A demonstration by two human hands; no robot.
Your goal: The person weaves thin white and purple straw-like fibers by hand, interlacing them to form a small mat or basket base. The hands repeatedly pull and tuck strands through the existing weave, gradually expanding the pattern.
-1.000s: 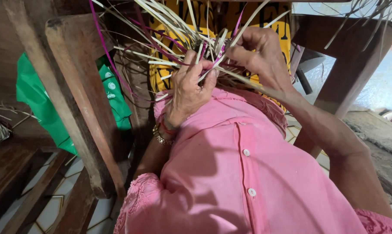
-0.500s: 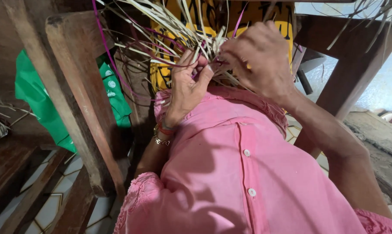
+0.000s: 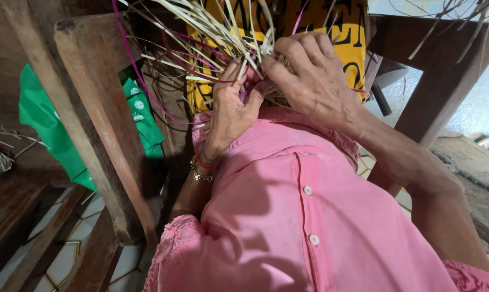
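Note:
A bundle of pale straw strips (image 3: 212, 38) mixed with thin purple strips (image 3: 134, 70) fans out above my lap. My left hand (image 3: 231, 111) pinches the strips from below, its fingers curled round them. From the right, my right hand (image 3: 312, 75) closes over the same bundle, knuckles up, and touches the left fingertips. Both hands rest just above my pink buttoned shirt (image 3: 287, 216). Bracelets sit on my left wrist (image 3: 201, 167). The part of the weave under my hands is hidden.
A slanted wooden post (image 3: 93, 124) stands at the left, close to my left arm. Behind it lies a green plastic bag (image 3: 44, 124). A yellow sheet with black marks (image 3: 347, 32) hangs behind the strips. Wooden beams (image 3: 433, 92) stand at the right, and a tiled floor (image 3: 61, 259) below.
My right hand has moved left and down over the bundle to meet my left hand. The strips are bunched tighter between both hands than a second ago.

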